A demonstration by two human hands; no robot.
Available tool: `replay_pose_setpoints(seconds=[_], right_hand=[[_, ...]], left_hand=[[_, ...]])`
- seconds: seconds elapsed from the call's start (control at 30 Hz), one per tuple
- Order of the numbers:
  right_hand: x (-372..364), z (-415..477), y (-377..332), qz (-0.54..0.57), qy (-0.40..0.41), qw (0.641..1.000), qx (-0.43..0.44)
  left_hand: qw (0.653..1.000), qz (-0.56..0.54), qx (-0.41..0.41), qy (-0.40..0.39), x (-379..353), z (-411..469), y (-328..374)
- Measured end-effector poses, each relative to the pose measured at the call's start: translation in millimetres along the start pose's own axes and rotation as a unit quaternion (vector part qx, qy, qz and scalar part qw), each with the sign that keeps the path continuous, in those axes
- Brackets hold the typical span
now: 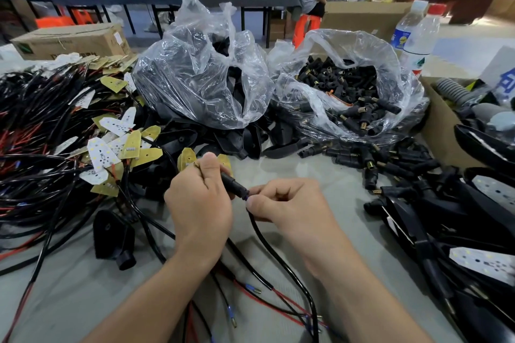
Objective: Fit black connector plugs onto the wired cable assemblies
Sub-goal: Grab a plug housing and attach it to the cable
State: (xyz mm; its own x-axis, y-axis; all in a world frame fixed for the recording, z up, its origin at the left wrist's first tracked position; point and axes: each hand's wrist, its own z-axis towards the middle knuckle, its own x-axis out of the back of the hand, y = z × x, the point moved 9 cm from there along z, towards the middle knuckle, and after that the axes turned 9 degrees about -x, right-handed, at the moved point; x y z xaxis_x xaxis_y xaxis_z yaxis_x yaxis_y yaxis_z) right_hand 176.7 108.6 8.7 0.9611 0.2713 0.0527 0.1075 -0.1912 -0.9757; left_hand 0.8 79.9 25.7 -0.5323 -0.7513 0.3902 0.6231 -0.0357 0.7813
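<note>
Fingers [209,167] of my left hand [199,203] curl round a black connector plug [233,186], steadying it above the desk [306,167]; my right hand [289,203] pinches the cable [267,243] just behind its blue tip [245,198], to steer it straight into the plug, I judge.

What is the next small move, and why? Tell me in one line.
Probably push the black cable further into the black plug with the right hand while the left hand grips the plug. A bit of blue sleeve shows at the plug's mouth, so the end seems not fully seated.
</note>
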Motion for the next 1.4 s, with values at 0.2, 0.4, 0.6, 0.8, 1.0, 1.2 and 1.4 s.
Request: replay_pose_setpoints(seconds=[0.2,0.4,0.6,0.8,1.0,1.2,1.4], right_hand=[[5.8,-2.2,-4.2,0.031,0.035,0.999,0.02],[-10.5,-0.5,2.4,0.216,-0.141,0.963,-0.083],[-2.5,1.6,1.1,0.152,-0.072,0.985,-0.032],[6.2,-6.2,-10.9,0.032,0.051,0.996,0.061],[15.7,-9.8,-17.1,-0.032,0.082,0.992,0.086],[6.7,-15.6,-22.1,-0.169,0.141,0.965,0.144],[8.1,-1.1,0.3,-0.045,0.085,0.995,0.021]], left_hand=[[0.998,-0.039,0.043,-0.037,-8.4,-1.4,-6.0],[0.995,-0.072,0.058,-0.022,-9.0,-2.3,-8.0],[0.992,-0.097,0.081,-0.029,-12.4,-2.6,-11.9],[0.985,-0.124,0.117,-0.032,-14.9,-7.6,-19.8],[0.951,-0.198,0.234,-0.029,-21.8,-15.1,-30.4],[0.981,-0.127,0.143,-0.031,-12.7,-7.2,-19.1],[0.991,-0.085,0.093,-0.033,-9.1,-5.1,-11.5]])
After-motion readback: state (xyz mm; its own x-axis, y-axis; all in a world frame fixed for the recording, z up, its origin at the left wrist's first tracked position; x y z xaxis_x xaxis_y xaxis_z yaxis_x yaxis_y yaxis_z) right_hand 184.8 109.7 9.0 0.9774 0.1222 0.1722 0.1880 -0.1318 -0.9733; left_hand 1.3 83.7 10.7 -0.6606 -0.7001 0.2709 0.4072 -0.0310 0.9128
